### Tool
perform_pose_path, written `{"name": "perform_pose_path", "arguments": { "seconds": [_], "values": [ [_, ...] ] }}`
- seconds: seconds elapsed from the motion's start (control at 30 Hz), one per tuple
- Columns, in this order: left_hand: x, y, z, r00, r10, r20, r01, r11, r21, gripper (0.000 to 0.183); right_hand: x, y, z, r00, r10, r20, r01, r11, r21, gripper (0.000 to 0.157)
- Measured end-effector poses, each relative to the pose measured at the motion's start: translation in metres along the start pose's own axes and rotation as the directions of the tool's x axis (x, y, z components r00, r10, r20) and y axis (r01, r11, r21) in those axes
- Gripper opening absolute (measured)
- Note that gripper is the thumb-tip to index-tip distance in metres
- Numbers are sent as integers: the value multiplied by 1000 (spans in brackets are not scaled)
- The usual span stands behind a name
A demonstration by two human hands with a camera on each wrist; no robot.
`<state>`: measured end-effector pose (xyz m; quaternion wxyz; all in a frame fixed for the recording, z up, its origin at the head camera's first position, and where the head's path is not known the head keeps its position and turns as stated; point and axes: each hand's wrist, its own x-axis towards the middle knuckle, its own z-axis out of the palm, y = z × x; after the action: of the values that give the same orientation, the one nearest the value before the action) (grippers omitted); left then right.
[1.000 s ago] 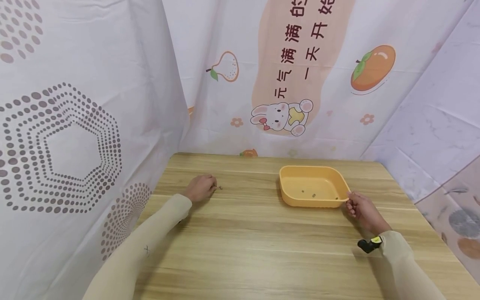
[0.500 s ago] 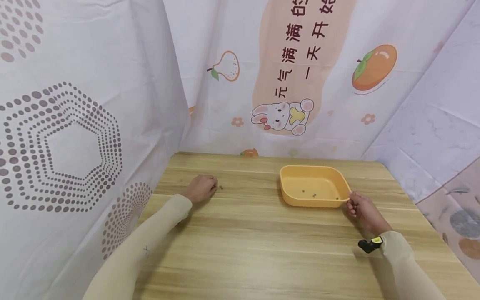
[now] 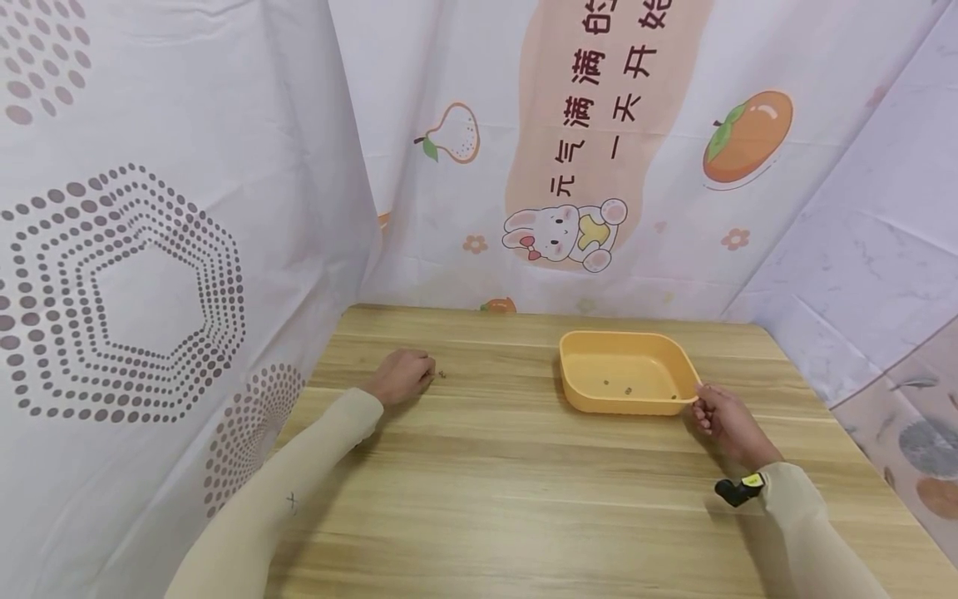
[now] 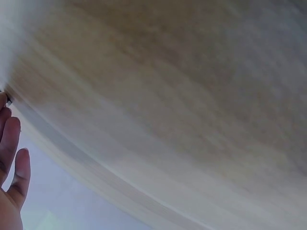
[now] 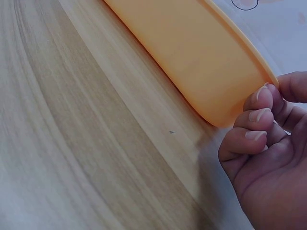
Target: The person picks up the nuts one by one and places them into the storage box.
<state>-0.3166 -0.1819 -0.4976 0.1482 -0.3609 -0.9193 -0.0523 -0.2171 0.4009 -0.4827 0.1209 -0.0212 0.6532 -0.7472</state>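
My right hand pinches the near right corner of a yellow plastic tray, thumb at the rim and fingers curled beneath. In the right wrist view the tray's side wall slopes up to that grip. Three small dark pieces lie on its floor. On the far left of the table my left hand rests palm down, fingertips right beside some tiny brownish pieces. A small dark piece shows at its fingertips in the left wrist view; I cannot tell whether they pinch it.
The wood-grain table runs back to a printed white curtain. A second curtain hangs close along the left side, near the left arm. A black wrist device sits on the right wrist.
The left fingertips have shifted very slightly beside the tiny pieces. The right hand and the tray have stayed in place.
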Motion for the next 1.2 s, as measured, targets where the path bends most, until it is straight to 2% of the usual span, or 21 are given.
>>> {"name": "perform_pose_path", "arguments": {
  "seconds": [0.4,0.8,1.2],
  "values": [
    [-1,-1,2,999,-9,41,9,1000,-8,5,-2,-1,2,1000,10,-14,-10,1000,-24,29],
    [-1,1,-2,995,-68,73,71,997,-38,6,2,4,-3,1000,4,-8,-4,1000,-21,29],
    [1,1,-2,995,-78,54,80,996,-35,5,3,4,-4,1000,16,-14,-16,1000,-20,29]
  ]
}}
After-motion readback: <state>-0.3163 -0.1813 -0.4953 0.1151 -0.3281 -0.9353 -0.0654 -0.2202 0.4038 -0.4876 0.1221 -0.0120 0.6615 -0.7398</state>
